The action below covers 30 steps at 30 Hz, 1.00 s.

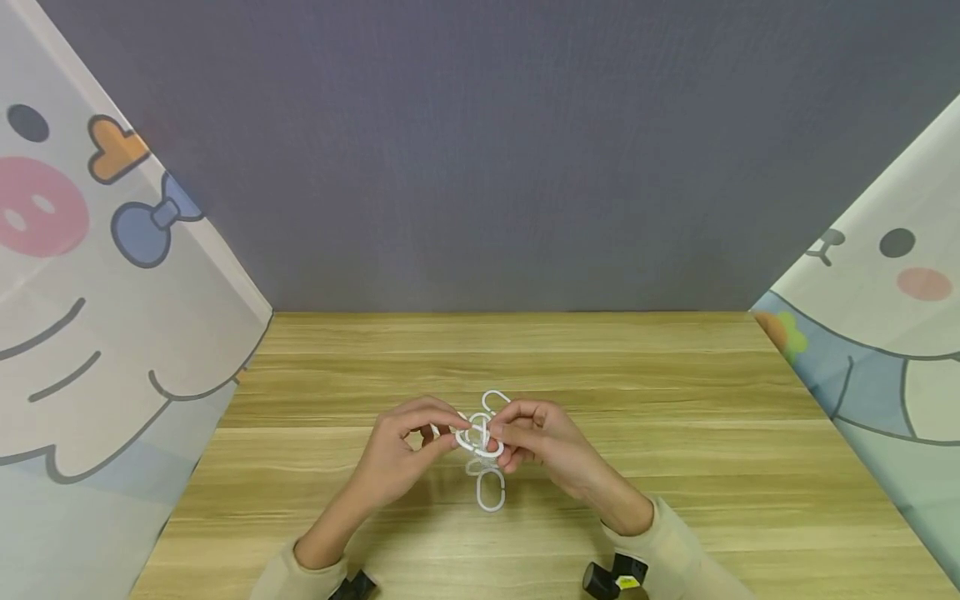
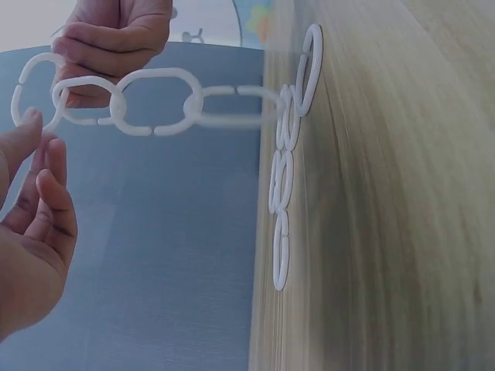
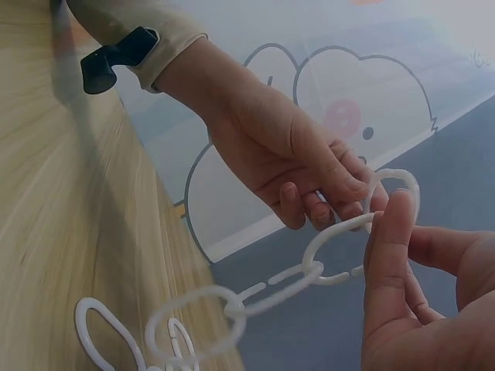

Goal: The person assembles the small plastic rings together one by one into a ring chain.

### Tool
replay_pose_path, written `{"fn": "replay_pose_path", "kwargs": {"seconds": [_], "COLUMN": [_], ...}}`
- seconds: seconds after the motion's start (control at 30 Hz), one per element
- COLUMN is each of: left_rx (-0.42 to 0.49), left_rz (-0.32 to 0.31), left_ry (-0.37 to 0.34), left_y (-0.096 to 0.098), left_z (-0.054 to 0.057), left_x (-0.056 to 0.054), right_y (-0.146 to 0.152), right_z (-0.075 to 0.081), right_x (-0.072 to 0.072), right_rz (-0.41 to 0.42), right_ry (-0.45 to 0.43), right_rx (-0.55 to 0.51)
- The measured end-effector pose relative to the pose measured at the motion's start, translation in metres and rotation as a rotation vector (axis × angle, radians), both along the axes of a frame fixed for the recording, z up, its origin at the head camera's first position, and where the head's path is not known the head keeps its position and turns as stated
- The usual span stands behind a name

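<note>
Two hands at one white chain, raised at its upper end over the tabletop, with several links strung downward. Just left of the chain, the left hand, pinching the end link between thumb and fingers. Just right of the chain, the right hand, pinching near the same end with thumb and index finger, the exact grip partly hidden. Oval links, with a small gap in the side of some. Under the chain, on the tabletop, more links, lying close together, one just beyond the chain and one just nearer; impossible to tell if joined to it. Well beyond the chain, a dark grey wall. Well left of the chain, a pig panel; well right of it, another cartoon panel. Nearer than the chain, light sleeves with black devices.
</note>
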<state>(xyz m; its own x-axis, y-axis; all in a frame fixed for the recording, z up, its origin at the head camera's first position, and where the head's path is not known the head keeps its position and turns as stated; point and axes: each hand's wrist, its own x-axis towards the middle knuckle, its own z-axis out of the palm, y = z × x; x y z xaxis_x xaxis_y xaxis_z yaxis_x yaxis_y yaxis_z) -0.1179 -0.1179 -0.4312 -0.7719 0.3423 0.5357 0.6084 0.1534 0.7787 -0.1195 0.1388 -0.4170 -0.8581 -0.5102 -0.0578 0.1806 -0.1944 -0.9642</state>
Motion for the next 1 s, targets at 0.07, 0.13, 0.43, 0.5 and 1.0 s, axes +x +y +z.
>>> {"fn": "replay_pose_path", "kwargs": {"seconds": [0.07, 0.13, 0.43, 0.5, 1.0], "left_rx": [0.017, 0.033, 0.035, 0.033, 0.038], "left_rz": [-0.005, -0.010, 0.003, 0.012, 0.157], "left_ry": [0.011, 0.028, 0.020, 0.009, -0.088], "left_y": [0.000, 0.000, -0.001, -0.003, -0.036], "left_z": [0.000, 0.001, 0.003, 0.004, -0.002], "left_x": [0.000, 0.000, 0.001, 0.001, 0.016], "right_y": [0.000, -0.001, -0.001, -0.001, 0.012], "right_z": [0.000, 0.001, 0.000, 0.000, -0.014], "right_x": [0.000, 0.000, 0.004, 0.005, 0.010], "right_rz": [0.004, 0.010, 0.091, 0.105, 0.092], "right_ry": [-0.007, -0.010, -0.013, -0.012, 0.021], "right_rx": [-0.007, -0.013, -0.055, -0.066, 0.024]}}
